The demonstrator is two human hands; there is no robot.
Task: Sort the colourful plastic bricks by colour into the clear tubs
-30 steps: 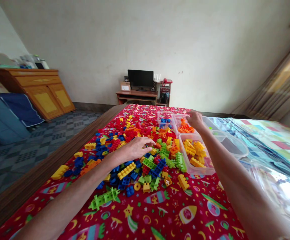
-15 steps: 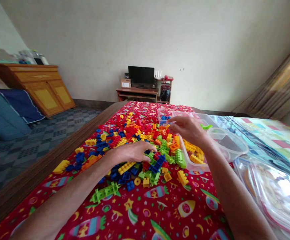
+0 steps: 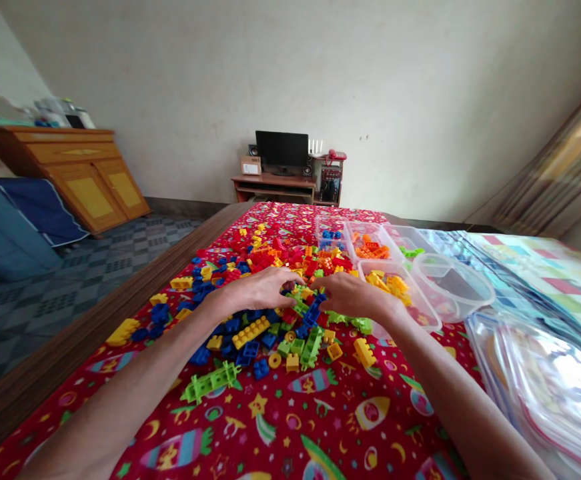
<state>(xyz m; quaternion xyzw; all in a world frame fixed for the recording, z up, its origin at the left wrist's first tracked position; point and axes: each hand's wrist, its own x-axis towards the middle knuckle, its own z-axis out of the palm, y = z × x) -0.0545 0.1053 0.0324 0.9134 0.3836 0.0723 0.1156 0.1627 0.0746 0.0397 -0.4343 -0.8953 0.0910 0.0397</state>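
Item: two bare hands in a pile of toy bricks, head view.

Left hand [image 3: 260, 290] and right hand [image 3: 353, 295] lie palm down, just beside each other, on the brick pile [image 3: 250, 261] at the middle of the red printed cloth [image 3: 330, 427]. Fingers of both are curled down, tips close among blue and green bricks; cannot tell whether either grips a piece. Just right of the right hand: clear tub of yellow bricks [image 3: 425, 303]; beyond it, tub of orange bricks [image 3: 367, 227].
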